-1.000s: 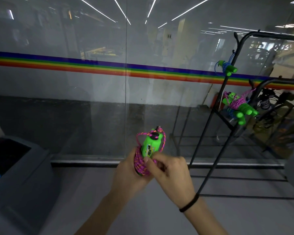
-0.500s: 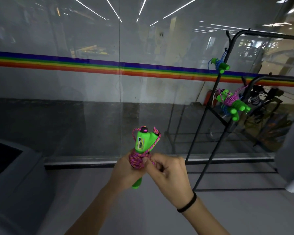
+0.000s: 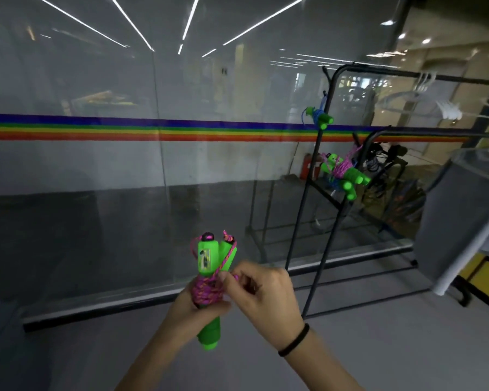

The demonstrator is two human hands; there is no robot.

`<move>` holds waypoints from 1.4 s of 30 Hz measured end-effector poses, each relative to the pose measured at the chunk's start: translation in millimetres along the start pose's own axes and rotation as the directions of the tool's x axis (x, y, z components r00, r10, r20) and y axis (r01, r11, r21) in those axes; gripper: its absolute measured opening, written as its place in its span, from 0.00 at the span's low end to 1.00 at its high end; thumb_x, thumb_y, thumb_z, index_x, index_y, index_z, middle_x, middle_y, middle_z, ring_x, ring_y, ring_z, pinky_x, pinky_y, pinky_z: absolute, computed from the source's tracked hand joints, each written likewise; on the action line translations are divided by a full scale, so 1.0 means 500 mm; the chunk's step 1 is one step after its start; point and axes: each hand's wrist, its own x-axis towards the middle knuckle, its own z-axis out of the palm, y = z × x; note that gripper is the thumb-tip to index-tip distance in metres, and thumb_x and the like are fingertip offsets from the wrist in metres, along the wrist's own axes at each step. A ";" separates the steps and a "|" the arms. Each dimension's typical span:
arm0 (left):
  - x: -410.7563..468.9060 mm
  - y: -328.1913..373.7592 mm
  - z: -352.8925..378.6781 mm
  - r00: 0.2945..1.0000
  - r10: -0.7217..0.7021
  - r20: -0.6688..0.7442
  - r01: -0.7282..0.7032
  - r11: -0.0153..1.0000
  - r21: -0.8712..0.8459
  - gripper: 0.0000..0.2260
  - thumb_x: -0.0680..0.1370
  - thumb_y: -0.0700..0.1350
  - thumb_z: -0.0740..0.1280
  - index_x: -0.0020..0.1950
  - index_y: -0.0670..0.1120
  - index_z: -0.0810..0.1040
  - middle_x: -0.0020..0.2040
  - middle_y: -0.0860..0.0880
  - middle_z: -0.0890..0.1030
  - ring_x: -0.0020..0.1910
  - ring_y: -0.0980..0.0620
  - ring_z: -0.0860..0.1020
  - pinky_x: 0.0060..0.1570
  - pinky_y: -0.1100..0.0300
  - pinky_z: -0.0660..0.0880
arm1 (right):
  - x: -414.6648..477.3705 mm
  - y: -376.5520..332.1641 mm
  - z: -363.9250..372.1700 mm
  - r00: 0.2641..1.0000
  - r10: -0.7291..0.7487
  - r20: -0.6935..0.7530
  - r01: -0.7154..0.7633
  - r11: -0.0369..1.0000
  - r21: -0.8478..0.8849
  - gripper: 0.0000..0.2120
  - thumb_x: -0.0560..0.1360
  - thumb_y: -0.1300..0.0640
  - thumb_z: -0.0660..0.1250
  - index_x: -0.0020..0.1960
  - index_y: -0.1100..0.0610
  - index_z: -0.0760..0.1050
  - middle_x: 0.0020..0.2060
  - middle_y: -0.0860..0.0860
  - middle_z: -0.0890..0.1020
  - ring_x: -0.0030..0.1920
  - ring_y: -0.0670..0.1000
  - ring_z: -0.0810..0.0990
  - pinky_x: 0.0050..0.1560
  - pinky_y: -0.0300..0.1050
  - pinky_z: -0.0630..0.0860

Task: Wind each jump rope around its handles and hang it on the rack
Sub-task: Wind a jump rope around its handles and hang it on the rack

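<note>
Left hand is gripping the pair of bright green plastic jump rope handles, fingers curling round them mid-length. Handles are standing roughly upright, side by side, touching. 2 handle tops are sticking up above the left fingers, and 1 green end is poking out below the palm. Pink-and-purple braided cord is sitting wound in a tight bundle round both handles, directly above the left thumb and touching it. Right hand is closing on the cord: thumb and index fingertips are pinching a strand just right of the bundle, other fingers curling in loosely behind. From that pinch 1 strand is running diagonally up across the right-side handle to its top. Thin black band is sitting on the right wrist. Black tubular metal rack is standing well beyond the right fingers, up and to the right. 2 lots of wound green-handled ropes are already hanging on it: a blue-corded one high on the near post, and a pink-corded cluster lower at the cross rail. Glass wall with a horizontal rainbow stripe is running behind everything, far past the fingertips. White plastic hangers are showing near the rack's top bar, far right.
</note>
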 end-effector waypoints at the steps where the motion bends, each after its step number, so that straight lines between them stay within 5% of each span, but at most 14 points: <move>1: 0.005 0.002 0.002 1.000 -0.021 0.016 0.021 1.000 -0.004 0.24 0.52 0.51 0.74 0.46 0.46 0.81 0.38 0.50 0.84 0.39 0.54 0.80 0.38 0.66 0.74 | 0.004 0.003 -0.002 1.000 0.010 -0.021 -0.011 0.999 -0.039 0.18 0.72 0.43 0.63 0.32 0.56 0.71 0.22 0.49 0.72 0.25 0.47 0.70 0.26 0.47 0.69; 5: 0.019 0.013 0.012 0.995 -0.075 0.072 0.077 0.997 -0.021 0.13 0.62 0.49 0.75 0.41 0.45 0.80 0.32 0.49 0.80 0.29 0.57 0.76 0.27 0.70 0.70 | 0.019 0.000 -0.009 0.998 0.033 -0.056 -0.040 0.991 -0.128 0.17 0.72 0.42 0.61 0.36 0.55 0.74 0.27 0.50 0.76 0.30 0.50 0.74 0.31 0.51 0.72; 13: 0.091 0.030 0.025 0.988 -0.030 0.151 0.039 0.998 -0.056 0.31 0.55 0.58 0.75 0.54 0.47 0.78 0.46 0.42 0.84 0.42 0.46 0.82 0.45 0.53 0.77 | 0.070 0.029 -0.024 0.989 0.048 -0.139 -0.063 0.993 -0.101 0.10 0.72 0.47 0.63 0.39 0.52 0.77 0.33 0.47 0.80 0.34 0.48 0.78 0.35 0.49 0.75; 19: 0.203 0.030 0.045 0.997 0.033 0.068 -0.040 0.993 0.110 0.39 0.53 0.75 0.68 0.54 0.52 0.72 0.49 0.50 0.81 0.48 0.53 0.81 0.50 0.56 0.77 | 0.154 0.101 -0.030 0.984 0.086 -0.154 -0.111 0.981 -0.158 0.10 0.71 0.49 0.63 0.36 0.54 0.75 0.29 0.48 0.77 0.31 0.50 0.76 0.33 0.51 0.74; 23: 0.286 0.074 0.058 0.929 0.369 0.019 -0.367 0.915 0.170 0.21 0.68 0.52 0.74 0.57 0.52 0.72 0.53 0.58 0.75 0.54 0.61 0.74 0.50 0.78 0.68 | 0.224 0.178 -0.013 0.981 0.127 -0.145 -0.149 0.976 -0.156 0.09 0.69 0.48 0.63 0.36 0.53 0.75 0.27 0.47 0.78 0.30 0.48 0.77 0.34 0.49 0.75; 25: 0.346 0.102 0.065 0.855 0.509 0.102 -0.519 0.833 0.190 0.13 0.69 0.50 0.72 0.52 0.53 0.77 0.50 0.59 0.77 0.53 0.63 0.76 0.52 0.76 0.69 | 0.268 0.223 -0.002 0.976 0.150 -0.157 -0.171 0.977 -0.128 0.12 0.68 0.45 0.61 0.37 0.52 0.75 0.28 0.49 0.80 0.31 0.47 0.78 0.34 0.48 0.76; 28: 0.453 0.142 0.089 0.828 0.530 0.184 -0.557 0.815 0.159 0.04 0.67 0.49 0.71 0.42 0.56 0.81 0.45 0.56 0.82 0.47 0.61 0.80 0.50 0.67 0.73 | 0.356 0.298 -0.003 0.960 0.177 -0.218 -0.196 0.978 -0.069 0.13 0.66 0.44 0.62 0.35 0.53 0.77 0.28 0.49 0.81 0.31 0.46 0.79 0.34 0.42 0.75; 30: 0.535 0.169 0.112 0.824 0.529 0.202 -0.560 0.816 0.143 0.04 0.67 0.51 0.70 0.41 0.56 0.81 0.41 0.55 0.84 0.44 0.58 0.81 0.49 0.63 0.75 | 0.424 0.350 -0.014 0.961 0.180 -0.211 -0.188 0.982 -0.019 0.08 0.67 0.50 0.67 0.34 0.53 0.77 0.27 0.49 0.81 0.30 0.44 0.78 0.32 0.36 0.72; 34: 0.715 0.233 0.156 0.815 0.533 0.227 -0.566 0.817 0.114 0.14 0.72 0.36 0.71 0.36 0.56 0.82 0.37 0.58 0.84 0.40 0.61 0.81 0.44 0.68 0.74 | 0.562 0.443 -0.048 0.970 0.155 -0.188 -0.157 0.988 0.005 0.07 0.69 0.60 0.70 0.34 0.54 0.76 0.27 0.45 0.78 0.30 0.40 0.76 0.31 0.28 0.68; 40: 0.939 0.330 0.219 0.769 0.613 0.183 -0.632 0.772 0.071 0.10 0.72 0.36 0.70 0.38 0.51 0.80 0.33 0.57 0.83 0.37 0.65 0.80 0.40 0.75 0.73 | 0.761 0.594 -0.092 0.969 0.189 -0.156 -0.150 0.961 0.233 0.03 0.70 0.61 0.69 0.39 0.58 0.75 0.35 0.52 0.81 0.38 0.48 0.79 0.43 0.44 0.75; 42: 1.022 0.349 0.242 0.731 0.653 0.197 -0.680 0.720 0.137 0.08 0.74 0.39 0.69 0.38 0.52 0.78 0.37 0.58 0.81 0.37 0.66 0.79 0.40 0.73 0.73 | 0.814 0.647 -0.094 0.969 0.195 -0.153 -0.147 0.948 0.281 0.04 0.70 0.59 0.68 0.38 0.55 0.73 0.35 0.48 0.80 0.38 0.46 0.78 0.43 0.41 0.74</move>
